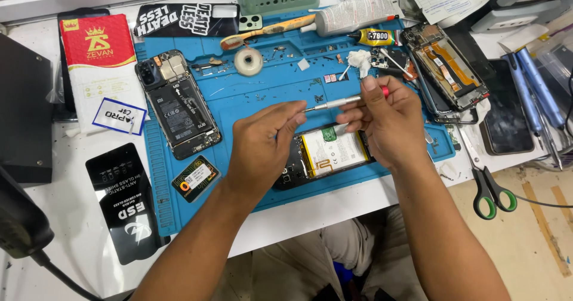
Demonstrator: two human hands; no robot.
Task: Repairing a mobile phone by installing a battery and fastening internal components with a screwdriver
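Note:
My right hand grips a slim silver screwdriver with a red end cap, held level above the blue work mat. My left hand pinches the screwdriver's tip between thumb and fingers. Under both hands lies an opened phone with its white and yellow battery showing, partly hidden by my hands.
Another opened phone lies on the mat's left, a stripped phone frame at right. Tape roll, glue tube, wooden-handled brush, scissors, blue pens, black packets and a red box surround the mat.

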